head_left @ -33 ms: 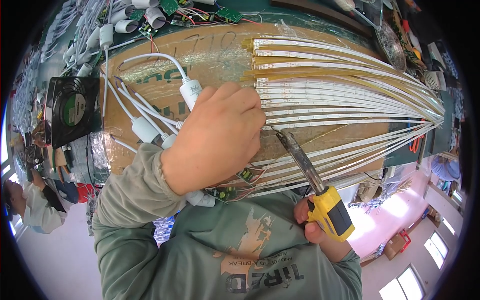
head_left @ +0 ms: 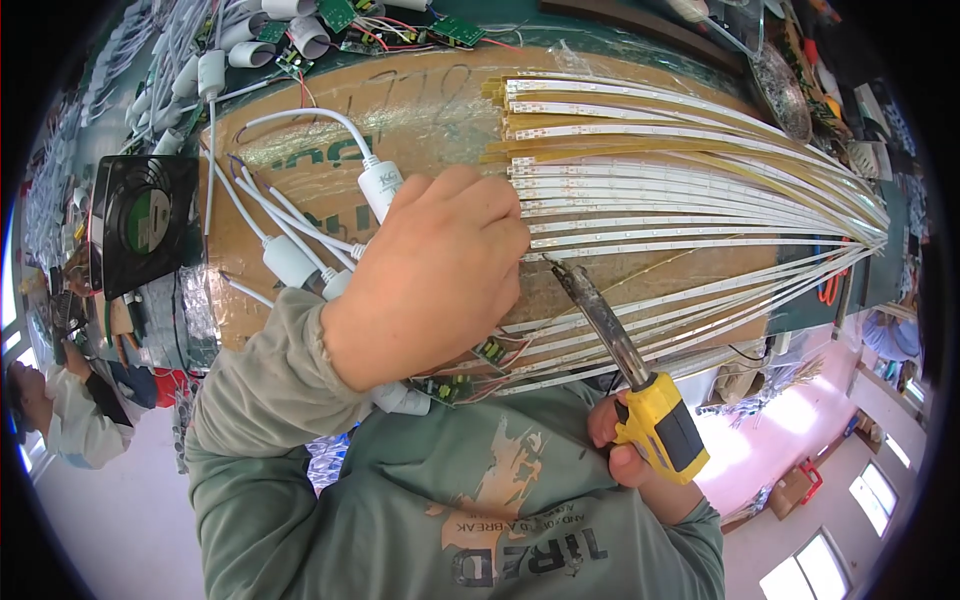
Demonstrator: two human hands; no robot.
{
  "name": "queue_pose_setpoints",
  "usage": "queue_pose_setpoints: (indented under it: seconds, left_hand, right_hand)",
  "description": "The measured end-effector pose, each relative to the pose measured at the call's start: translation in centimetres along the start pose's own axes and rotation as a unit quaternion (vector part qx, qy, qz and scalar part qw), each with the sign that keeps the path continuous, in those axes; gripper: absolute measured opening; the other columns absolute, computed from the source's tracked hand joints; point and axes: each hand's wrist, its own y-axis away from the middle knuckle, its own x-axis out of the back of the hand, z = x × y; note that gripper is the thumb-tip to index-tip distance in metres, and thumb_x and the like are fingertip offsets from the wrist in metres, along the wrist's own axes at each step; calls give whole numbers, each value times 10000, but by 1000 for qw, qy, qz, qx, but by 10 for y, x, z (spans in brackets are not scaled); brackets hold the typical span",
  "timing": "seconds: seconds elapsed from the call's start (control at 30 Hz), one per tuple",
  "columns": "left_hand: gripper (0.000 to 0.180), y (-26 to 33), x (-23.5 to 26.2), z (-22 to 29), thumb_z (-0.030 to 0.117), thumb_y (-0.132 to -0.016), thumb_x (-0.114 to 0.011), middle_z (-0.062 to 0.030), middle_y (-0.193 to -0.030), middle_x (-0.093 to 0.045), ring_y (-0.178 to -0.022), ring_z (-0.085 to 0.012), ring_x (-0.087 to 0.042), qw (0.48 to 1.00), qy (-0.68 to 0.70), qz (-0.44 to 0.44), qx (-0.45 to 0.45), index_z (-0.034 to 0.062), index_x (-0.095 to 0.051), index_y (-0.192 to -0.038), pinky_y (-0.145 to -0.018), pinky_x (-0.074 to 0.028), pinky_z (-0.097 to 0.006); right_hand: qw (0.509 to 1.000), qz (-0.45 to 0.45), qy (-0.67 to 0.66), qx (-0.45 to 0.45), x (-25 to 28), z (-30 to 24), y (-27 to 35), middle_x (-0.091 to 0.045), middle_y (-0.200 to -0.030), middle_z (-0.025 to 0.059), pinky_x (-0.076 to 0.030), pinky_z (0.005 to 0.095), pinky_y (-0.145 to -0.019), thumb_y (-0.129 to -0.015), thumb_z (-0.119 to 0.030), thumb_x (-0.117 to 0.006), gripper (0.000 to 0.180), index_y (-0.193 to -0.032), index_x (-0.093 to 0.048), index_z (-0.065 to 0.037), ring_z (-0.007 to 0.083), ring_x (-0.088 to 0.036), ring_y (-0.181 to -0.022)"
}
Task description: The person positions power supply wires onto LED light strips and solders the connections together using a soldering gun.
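Note:
My left hand (head_left: 430, 275) reaches over the cardboard, its fingers pinched together at the left ends of the white LED strips (head_left: 620, 190). Whatever lies between those fingertips is hidden behind the hand. In my right hand (head_left: 615, 445) is a soldering iron (head_left: 662, 428) with a yellow and black handle. Its dark tip points up and left, close to the left hand's fingers and the end of the lowest strip in the upper group. White cylindrical housings with cables (head_left: 378, 185) lie beside the left hand. Small green circuit boards (head_left: 447, 388) with wires show below it.
A black fan (head_left: 145, 222) stands at the left edge of the cardboard (head_left: 290, 145). More white housings (head_left: 250, 52) and green boards (head_left: 457, 30) pile up at the far left. A metal pan-like dish (head_left: 780, 90) lies at the far right. Another person (head_left: 75, 410) is at the left.

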Motion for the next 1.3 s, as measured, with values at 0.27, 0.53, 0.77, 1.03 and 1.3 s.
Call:
queue_pose_setpoints:
  seconds: [0.27,0.53,0.77,1.03,1.3]
  left_hand:
    - [106,-1,-1,0,44,-775,-721,-55,-1023,-620,-998,-298,-587,1000,-3,5,-1,70,-662,-859,-873,-454,-420]
    - [106,0,1,1,49,-777,-724,-56,-1021,-621,-995,-301,-586,1000,-6,-3,3,76,-666,-860,-864,-454,-424]
    - [110,-1,0,0,56,-781,-716,-56,-1013,-619,-984,-301,-587,1000,-13,-1,-5,82,-658,-871,-855,-454,-425]
    - [106,0,0,0,58,-783,-704,-73,-993,-610,-950,-319,-594,1000,-10,-10,-4,77,-637,-864,-826,-470,-427]
    - [105,3,1,0,53,-790,-695,-82,-992,-610,-934,-328,-598,1000,6,-23,-5,65,-635,-877,-817,-478,-433]
  right_hand:
    - [1000,9,-26,-2,-3,0,-1,-602,-846,89,-468,289,-601,-920,-160,-746,226,-998,-618,8,170,-589,-712]
    - [1000,1,-2,9,2,3,0,-599,-841,85,-466,280,-600,-922,-174,-757,248,-993,-609,11,166,-585,-707]
    - [999,22,-40,18,-2,0,-2,-595,-875,82,-479,296,-615,-933,-132,-731,213,-1030,-599,4,175,-593,-735]
    - [1000,-9,-24,18,4,2,1,-590,-906,89,-497,309,-640,-934,-95,-710,205,-1065,-591,9,191,-602,-767]
    - [997,-50,-2,61,7,8,-3,-549,-975,43,-507,337,-640,-998,-308,-711,710,-1532,-343,-22,169,-552,-769]
